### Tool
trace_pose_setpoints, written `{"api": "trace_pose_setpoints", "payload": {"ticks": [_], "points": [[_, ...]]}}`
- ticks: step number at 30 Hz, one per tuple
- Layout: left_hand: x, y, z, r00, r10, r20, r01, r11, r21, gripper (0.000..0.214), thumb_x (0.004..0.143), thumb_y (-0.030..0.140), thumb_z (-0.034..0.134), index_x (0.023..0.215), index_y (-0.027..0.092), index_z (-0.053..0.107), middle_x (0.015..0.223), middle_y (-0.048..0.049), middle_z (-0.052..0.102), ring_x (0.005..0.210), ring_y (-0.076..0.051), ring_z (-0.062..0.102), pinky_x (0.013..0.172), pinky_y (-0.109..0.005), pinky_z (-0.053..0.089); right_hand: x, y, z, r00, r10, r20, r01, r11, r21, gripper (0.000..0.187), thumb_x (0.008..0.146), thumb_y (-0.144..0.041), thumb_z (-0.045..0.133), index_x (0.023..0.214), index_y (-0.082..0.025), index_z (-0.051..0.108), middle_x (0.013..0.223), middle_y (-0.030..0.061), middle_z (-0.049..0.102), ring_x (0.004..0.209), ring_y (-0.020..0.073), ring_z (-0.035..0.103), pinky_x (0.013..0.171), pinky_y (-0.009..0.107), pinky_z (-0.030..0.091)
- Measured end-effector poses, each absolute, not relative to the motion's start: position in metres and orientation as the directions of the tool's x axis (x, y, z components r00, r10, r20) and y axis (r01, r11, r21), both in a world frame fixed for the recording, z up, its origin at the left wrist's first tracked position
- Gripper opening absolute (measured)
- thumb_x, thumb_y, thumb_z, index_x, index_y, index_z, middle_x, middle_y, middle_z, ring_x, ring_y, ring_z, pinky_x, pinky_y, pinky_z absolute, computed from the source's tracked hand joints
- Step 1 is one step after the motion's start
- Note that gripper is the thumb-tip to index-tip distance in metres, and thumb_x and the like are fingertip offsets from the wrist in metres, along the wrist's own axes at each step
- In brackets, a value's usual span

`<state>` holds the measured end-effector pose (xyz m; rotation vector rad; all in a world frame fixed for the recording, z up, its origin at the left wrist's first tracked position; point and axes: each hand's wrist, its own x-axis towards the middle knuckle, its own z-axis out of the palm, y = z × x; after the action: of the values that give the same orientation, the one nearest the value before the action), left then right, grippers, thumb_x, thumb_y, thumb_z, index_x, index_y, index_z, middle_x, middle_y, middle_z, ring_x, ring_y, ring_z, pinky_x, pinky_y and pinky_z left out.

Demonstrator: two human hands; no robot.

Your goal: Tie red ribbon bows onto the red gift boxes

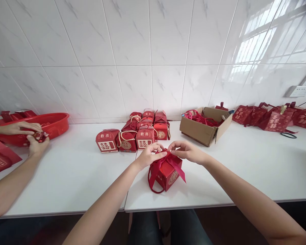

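Two pinches: left hand [148,156] and right hand [188,152] are gripping the ribbon bow [169,159] atop the red gift box [172,178], ideally tugging evenly.

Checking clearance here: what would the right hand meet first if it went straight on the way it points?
The red ribbon bow on the gift box; the right hand appears to be touching it. Just beyond seems to be the left hand, though depth is unclear.

A red basin [58,128] sits far left on the worktop [244,166]; red bags [276,121] (below a white socket [297,91]) cluster at right.
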<state>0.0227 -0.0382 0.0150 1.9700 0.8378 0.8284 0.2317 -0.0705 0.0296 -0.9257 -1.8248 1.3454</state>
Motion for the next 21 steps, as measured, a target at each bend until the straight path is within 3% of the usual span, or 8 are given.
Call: {"api": "trace_pose_setpoints", "payload": {"ticks": [3, 6, 9, 21], "points": [[0.025, -0.041, 0.013, 0.525, 0.796, 0.303, 0.265, -0.491, 0.83, 0.041, 0.071, 0.033, 0.069, 0.056, 0.018, 0.034, 0.103, -0.0049, 0.065, 0.098, -0.019, 0.058, 0.092, -0.035, 0.041, 0.232, -0.068, 0.026, -0.483, 0.869, 0.108, 0.13, 0.193, -0.972, 0.025, 0.083, -0.039, 0.06, 0.095, -0.017, 0.058, 0.076, -0.001, 0.054, 0.06, 0.0073, 0.046, 0.052, 0.021, 0.033], [0.028, -0.045, 0.011, 0.519, 0.789, 0.329, 0.236, -0.503, 0.832, 0.045, 0.07, 0.033, 0.071, 0.056, 0.02, 0.03, 0.091, -0.0052, 0.07, 0.108, -0.021, 0.056, 0.097, -0.037, 0.039, 0.231, -0.066, 0.021, -0.439, 0.89, 0.126, 0.15, 0.21, -0.966, 0.023, 0.083, -0.037, 0.059, 0.093, -0.016, 0.058, 0.075, -0.0015, 0.054, 0.059, 0.0068, 0.044, 0.053, 0.021, 0.032], [0.03, -0.048, 0.011, 0.517, 0.802, 0.298, 0.209, -0.456, 0.865, 0.048, 0.069, 0.033, 0.072, 0.055, 0.021, 0.028, 0.081, -0.0051, 0.071, 0.11, -0.022, 0.057, 0.095, -0.037, 0.041, 0.228, -0.066, 0.017, -0.423, 0.894, 0.146, 0.145, 0.226, -0.963, 0.024, 0.083, -0.038, 0.059, 0.092, -0.016, 0.057, 0.076, -0.0005, 0.056, 0.062, 0.0081, 0.047, 0.055, 0.022, 0.035], [0.026, -0.048, 0.004, 0.525, 0.818, 0.235, 0.139, -0.355, 0.924, 0.045, 0.066, 0.033, 0.075, 0.051, 0.019, 0.034, 0.072, -0.0047, 0.067, 0.11, -0.026, 0.058, 0.09, -0.035, 0.042, 0.236, -0.064, 0.003, -0.421, 0.902, 0.093, 0.033, 0.118, -0.992, 0.029, 0.078, -0.041, 0.067, 0.085, -0.014, 0.057, 0.073, 0.0, 0.058, 0.063, 0.009, 0.051, 0.056, 0.022, 0.036]]}}
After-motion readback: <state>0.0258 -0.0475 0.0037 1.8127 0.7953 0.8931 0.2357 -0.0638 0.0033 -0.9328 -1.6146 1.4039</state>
